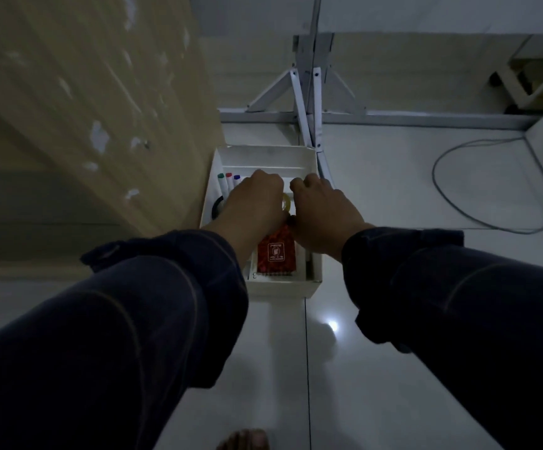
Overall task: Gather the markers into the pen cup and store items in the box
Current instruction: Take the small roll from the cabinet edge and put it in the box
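A white open box point(263, 155) sits on the floor against a tan wall. In its left part stand three markers point(229, 181) with green, red and blue caps, inside a dark-rimmed pen cup point(217, 207). A red packet point(276, 254) lies in the near part of the box. A yellowish tape roll point(286, 203) shows between my hands. My left hand point(253, 204) and my right hand point(323, 212) are both knuckles-up over the middle of the box, fingers curled downward inside it. What the fingers touch is hidden.
A white metal stand point(309, 102) with braces rises just behind the box. A grey cable point(442, 190) loops over the floor tiles to the right. A toe point(244, 440) shows at the bottom edge. The light is dim.
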